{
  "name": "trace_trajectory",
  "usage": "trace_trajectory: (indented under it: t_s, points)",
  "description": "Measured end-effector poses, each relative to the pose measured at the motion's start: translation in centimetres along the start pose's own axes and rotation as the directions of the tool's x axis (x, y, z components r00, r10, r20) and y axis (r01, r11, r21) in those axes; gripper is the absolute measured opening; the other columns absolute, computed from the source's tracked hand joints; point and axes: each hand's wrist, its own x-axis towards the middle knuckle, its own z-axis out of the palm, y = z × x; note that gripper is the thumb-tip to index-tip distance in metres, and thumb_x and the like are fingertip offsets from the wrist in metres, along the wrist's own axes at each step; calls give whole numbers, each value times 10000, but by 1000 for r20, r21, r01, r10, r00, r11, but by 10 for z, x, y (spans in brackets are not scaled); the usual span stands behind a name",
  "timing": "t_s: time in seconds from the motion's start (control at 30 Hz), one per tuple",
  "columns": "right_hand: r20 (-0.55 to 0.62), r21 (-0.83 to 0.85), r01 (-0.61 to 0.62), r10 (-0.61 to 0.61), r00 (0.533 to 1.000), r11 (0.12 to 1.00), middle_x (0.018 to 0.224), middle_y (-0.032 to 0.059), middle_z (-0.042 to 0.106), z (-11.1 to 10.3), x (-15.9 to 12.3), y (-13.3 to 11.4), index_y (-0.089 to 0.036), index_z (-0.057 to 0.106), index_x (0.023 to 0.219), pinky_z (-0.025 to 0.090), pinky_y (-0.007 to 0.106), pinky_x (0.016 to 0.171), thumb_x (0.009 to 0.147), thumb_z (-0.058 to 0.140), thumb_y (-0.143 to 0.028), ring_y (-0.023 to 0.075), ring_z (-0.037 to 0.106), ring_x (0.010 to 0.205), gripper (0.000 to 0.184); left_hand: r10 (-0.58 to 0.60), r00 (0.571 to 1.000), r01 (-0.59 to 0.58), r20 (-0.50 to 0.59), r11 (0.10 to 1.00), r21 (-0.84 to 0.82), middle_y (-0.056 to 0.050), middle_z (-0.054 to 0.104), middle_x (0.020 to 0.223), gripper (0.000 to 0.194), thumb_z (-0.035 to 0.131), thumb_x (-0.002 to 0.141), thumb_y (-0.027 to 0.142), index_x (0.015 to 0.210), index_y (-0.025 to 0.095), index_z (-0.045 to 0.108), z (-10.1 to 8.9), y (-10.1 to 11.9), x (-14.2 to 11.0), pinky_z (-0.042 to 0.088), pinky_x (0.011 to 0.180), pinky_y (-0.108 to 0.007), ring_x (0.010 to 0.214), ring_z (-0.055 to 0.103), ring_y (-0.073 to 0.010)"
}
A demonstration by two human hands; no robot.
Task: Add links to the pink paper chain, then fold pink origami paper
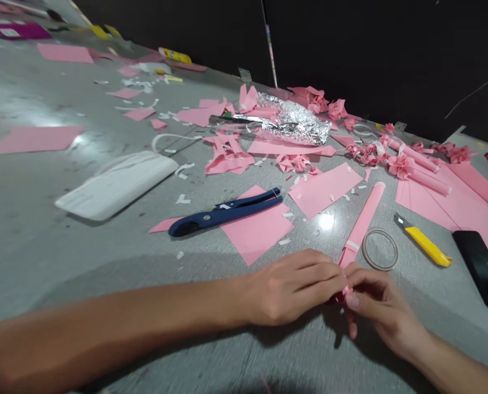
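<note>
A pink paper flower (365, 216) with a rolled tube stem and a white tape band lies pointing away from me. My left hand (297, 284) is closed on its near end, fingers bent over the gathered paper. From the other side, my right hand (375, 303) pinches the same end between thumb and fingers. Much of the flower's head is hidden by my fingers; a bit of crumpled pink shows between them. Just right of the stem lies a roll of tape (380, 249), and beyond it a yellow utility knife (427, 245).
A dark blue stapler-like tool (227, 212) lies across a pink sheet (257, 241). A black phone (482, 268) is at right. Finished-looking paper flowers (420, 164), clear crinkled wrap (297, 120), a white pouch-like object (116, 183) and paper scraps spread towards a dark wall (350, 49).
</note>
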Motion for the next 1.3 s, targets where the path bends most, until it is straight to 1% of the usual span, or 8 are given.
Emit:
trace_trajectory:
  t_s: [0.23,0.4,0.53,0.7,0.87,1.13,1.23,1.3]
  points:
    - [-17,-42,-7,6,1000,999,796,-22,573,1,-2,3,-180,797,872,386,183,431,970,788,-386,46,508,484,228,87,996,-87,-11,996,21,-204,808,1011,255,469,1052,69,1193,4,671,1,0,-1,679,931,-388,969,779,-259]
    - [-72,-155,27,-39,997,987,797,-8,555,6,-4,-2,-174,756,787,323,217,484,957,789,-446,80,443,571,323,66,998,-66,-20,998,-24,-181,810,1024,281,471,1053,75,1264,41,653,6,2,-2,683,903,-379,1003,774,-252]
    - [-100,-210,39,-61,993,977,755,-9,534,4,-5,-6,-174,734,750,311,237,537,965,775,-459,106,422,624,359,-150,988,144,-21,972,-184,-135,804,1027,250,545,1065,139,1296,115,637,11,5,1,646,877,-366,970,755,-223]
    - [-90,-183,6,-23,996,983,766,-16,527,-4,-2,-6,-172,720,763,278,238,516,963,769,-490,92,397,590,379,-407,904,426,132,828,-364,-64,789,988,171,535,1099,217,1124,172,697,10,4,9,530,885,-332,914,720,-179]
    - [-63,-248,-15,0,998,969,768,-14,538,-7,1,-10,-175,786,813,277,240,519,969,767,-491,92,392,594,353,-455,877,473,154,765,-436,-34,770,940,140,574,1090,266,1067,189,689,11,3,9,485,894,-319,885,691,-170]
    - [-85,-288,12,-38,996,958,749,8,632,0,-2,-14,-208,808,726,414,262,682,910,840,-448,149,552,740,304,-404,898,436,172,769,-468,-31,739,897,189,565,1094,299,1011,185,691,16,6,6,452,893,-336,864,662,-172]
    - [-111,-315,16,-54,992,949,756,13,652,-1,-1,-14,-212,825,743,432,271,690,904,840,-466,151,579,736,301,-484,839,538,248,674,-505,-21,727,881,158,621,1061,317,1012,193,706,13,5,10,475,891,-334,877,655,-177]
    - [-122,-342,12,-57,991,940,727,3,638,-4,1,-15,-214,842,769,413,266,629,904,836,-477,130,542,653,295,-566,757,636,328,520,-570,-21,710,911,165,651,1034,342,1005,194,718,10,5,13,517,807,-304,820,661,-163]
